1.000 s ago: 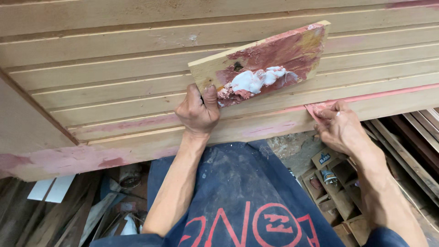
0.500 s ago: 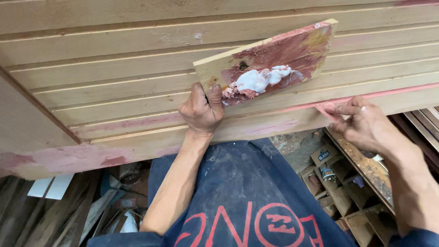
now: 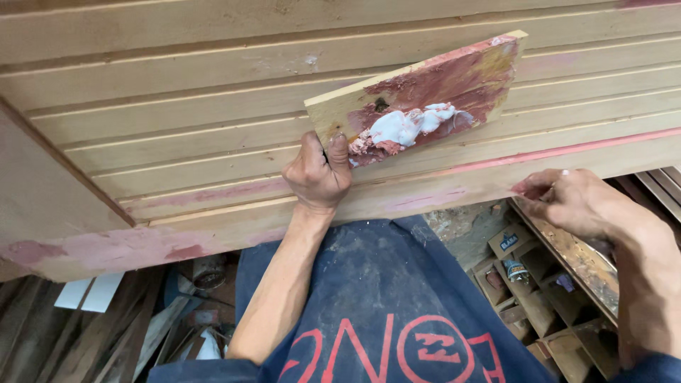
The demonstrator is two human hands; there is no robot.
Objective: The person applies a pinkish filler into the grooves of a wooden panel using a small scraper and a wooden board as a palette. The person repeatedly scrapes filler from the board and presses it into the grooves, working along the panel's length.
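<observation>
Overhead: left hand fingers grip one putty board; right hand fingers pinch red-smeared tool.

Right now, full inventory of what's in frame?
grooved wooden panel: one, pale tan with pink smears, across top and middle
small board: one, tan stained reddish, held up against the panel
putty blob: one, white and pink, on the small board
compartment box: one, wooden, lower right, small containers inside
scrap pieces: several, mixed, lower left floor
dark apron: one, navy with red print, bottom centre
left hand: grips small board's lower corner
right hand: fingers on panel's pink lower edge
</observation>
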